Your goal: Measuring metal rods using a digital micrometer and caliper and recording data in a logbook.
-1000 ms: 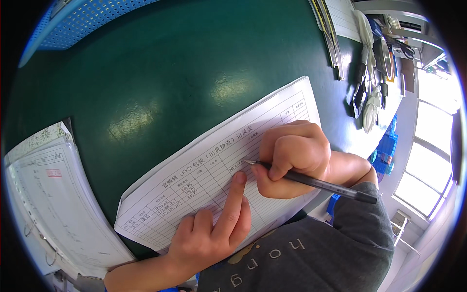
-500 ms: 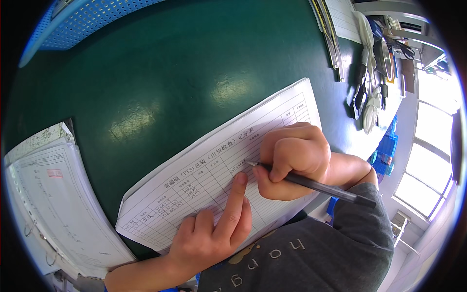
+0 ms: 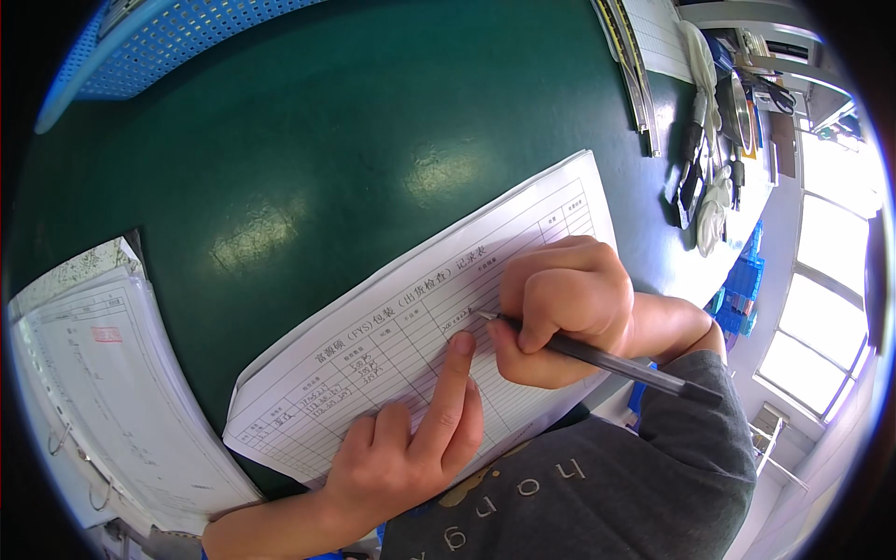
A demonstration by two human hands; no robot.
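A stack of printed table forms (image 3: 392, 341) lies at a slant on the green tabletop, its top sheet partly filled in by hand. My right hand (image 3: 565, 313) is closed around a dark pen (image 3: 621, 360), whose tip rests on or just over a row right of the sheet's middle. Fresh handwriting sits just left of that tip. My left hand (image 3: 406, 448) lies flat on the lower part of the sheet. Its index finger is stretched out just below the written line, the other fingers loosely bent, and nothing is in it.
An open ring binder with papers (image 3: 121, 392) lies at the left. A blue perforated basket (image 3: 187, 47) stands at the far left. Metal rulers (image 3: 633, 79), a pair of black-handled tools (image 3: 689, 182) and white gloves (image 3: 714, 215) lie at the far right. The green tabletop (image 3: 345, 149) stretches beyond the forms.
The pen tip has shifted slightly to the right along the row, and the handwriting there is a little longer. My left hand stays in place.
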